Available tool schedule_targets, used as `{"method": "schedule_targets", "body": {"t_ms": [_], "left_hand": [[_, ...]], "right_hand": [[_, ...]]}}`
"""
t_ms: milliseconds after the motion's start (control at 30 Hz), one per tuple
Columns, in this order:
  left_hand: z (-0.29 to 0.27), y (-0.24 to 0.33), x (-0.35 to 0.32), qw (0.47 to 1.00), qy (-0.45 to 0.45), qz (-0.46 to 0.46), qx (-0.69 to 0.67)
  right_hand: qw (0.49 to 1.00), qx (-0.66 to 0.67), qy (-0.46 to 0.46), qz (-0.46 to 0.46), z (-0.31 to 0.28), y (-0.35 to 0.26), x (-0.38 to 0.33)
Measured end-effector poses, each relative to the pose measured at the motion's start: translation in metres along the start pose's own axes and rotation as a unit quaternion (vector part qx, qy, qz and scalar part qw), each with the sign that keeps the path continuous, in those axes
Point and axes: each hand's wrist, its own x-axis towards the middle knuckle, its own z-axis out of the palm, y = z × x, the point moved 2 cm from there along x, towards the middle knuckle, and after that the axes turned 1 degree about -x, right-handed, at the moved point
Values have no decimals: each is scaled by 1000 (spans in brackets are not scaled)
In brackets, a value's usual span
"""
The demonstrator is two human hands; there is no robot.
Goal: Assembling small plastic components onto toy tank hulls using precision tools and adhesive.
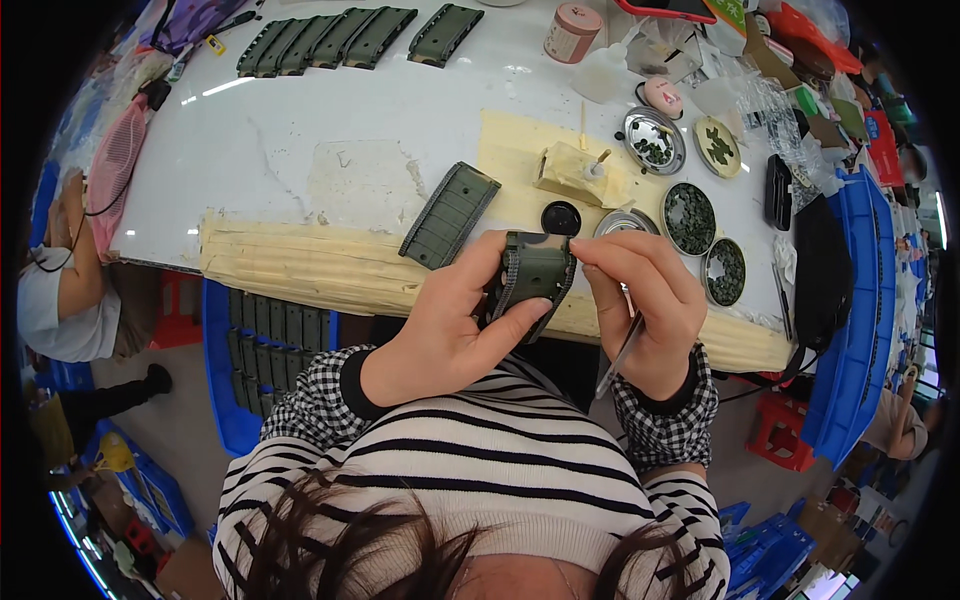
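My left hand [432, 330] is closed round a dark green curved casing [536, 282] with a camouflage-patterned end, held up over the table's near edge. My right hand [655, 300] has its thumb and forefinger at the casing's right upper corner. Metal tweezers [620, 358] rest in that same hand, pointing down toward my body. Whether a small part sits between the right fingertips is too small to tell. A similar green casing [452, 215] lies on the table just beyond my left hand.
Several more casings [368, 40] lie in a row at the far left. Round tins of small dark green pieces [690, 218], a metal dish [655, 140] and a yellow taped block [580, 178] stand at the right. A blue crate [222, 400] of casings is below left. Yellow padding [320, 260] covers the table edge.
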Motion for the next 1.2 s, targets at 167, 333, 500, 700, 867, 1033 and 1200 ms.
{"method": "schedule_targets", "body": {"t_ms": [167, 333, 500, 700, 867, 1033, 1200], "left_hand": [[2, -6, -1, 998, 10, 25, 51], [5, -12, 0, 997, 27, 60, 41], [3, -10, 10, 994, 0, 5, -113], [3, -4, 11, 979, -14, -69, -190], [6, -7, 10, 976, -27, -88, -199], [6, -7, 6, 974, -22, -93, -203], [4, -5, 5, 977, -16, -85, -196]], "right_hand": [[999, -31, 18, -1, 7, 0, -5], [998, -59, 16, 15, 11, -1, -14], [997, 17, 28, 71, 4, 6, -21], [935, -129, 114, 310, -74, 58, -58], [931, -178, -3, 318, -99, 87, -75], [929, -146, -46, 336, -95, 95, -70], [925, -167, -59, 335, -98, 99, -69]]}}
